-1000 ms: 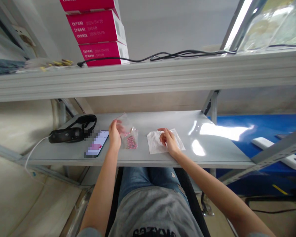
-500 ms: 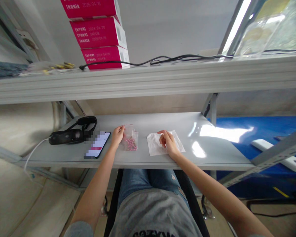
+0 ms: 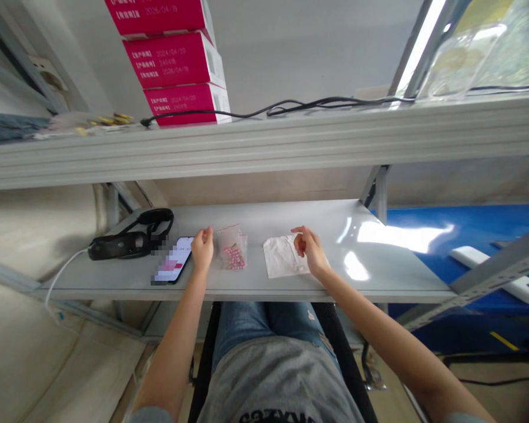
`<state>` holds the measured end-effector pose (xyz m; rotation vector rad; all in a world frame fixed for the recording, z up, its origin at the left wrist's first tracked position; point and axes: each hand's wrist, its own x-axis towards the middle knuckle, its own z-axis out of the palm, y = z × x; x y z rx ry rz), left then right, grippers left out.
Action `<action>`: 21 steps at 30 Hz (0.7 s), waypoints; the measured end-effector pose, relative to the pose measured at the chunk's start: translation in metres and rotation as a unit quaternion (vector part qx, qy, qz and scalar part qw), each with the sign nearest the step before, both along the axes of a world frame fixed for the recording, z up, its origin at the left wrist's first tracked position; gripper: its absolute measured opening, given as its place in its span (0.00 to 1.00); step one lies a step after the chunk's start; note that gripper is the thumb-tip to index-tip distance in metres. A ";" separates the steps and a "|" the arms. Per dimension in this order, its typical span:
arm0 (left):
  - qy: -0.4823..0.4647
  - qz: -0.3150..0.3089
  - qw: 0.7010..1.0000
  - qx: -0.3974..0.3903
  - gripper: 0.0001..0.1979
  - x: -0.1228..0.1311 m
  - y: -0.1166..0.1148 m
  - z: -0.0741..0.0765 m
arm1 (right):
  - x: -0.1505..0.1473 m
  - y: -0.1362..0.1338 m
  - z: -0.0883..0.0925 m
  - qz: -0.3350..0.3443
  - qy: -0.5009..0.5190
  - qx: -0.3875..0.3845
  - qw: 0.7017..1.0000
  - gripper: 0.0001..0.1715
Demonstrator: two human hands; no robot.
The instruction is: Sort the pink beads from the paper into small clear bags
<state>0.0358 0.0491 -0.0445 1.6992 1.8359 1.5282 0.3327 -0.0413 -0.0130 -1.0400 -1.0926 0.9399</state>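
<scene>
On the grey tabletop lies a clear zip bag (image 3: 233, 249) with pink beads gathered at its bottom. My left hand (image 3: 202, 249) is just left of the bag, apart from it, with its fingers curled together and nothing visible in them. Beside that hand lies a phone (image 3: 175, 261) with a lit screen. A crumpled white sheet or pouch (image 3: 281, 257) lies to the right of the beads. My right hand (image 3: 309, 248) is over its right part, index finger stretched out and the other fingers loosely bent, holding nothing I can see.
A black strapped device (image 3: 127, 244) with a white cable lies at the table's left. Above the table's back runs a shelf edge (image 3: 264, 141), bearing pink boxes (image 3: 171, 61) and a black cable (image 3: 317, 103). A metal post (image 3: 381, 197) stands behind.
My left hand has let go of the zip bag and moved left toward the phone. My right hand has shifted slightly right over the white sheet.
</scene>
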 end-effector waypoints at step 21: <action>0.038 -0.091 0.995 0.028 0.10 0.012 -0.012 0.007 | 0.045 0.015 -0.009 -0.116 0.003 0.014 0.993 0.25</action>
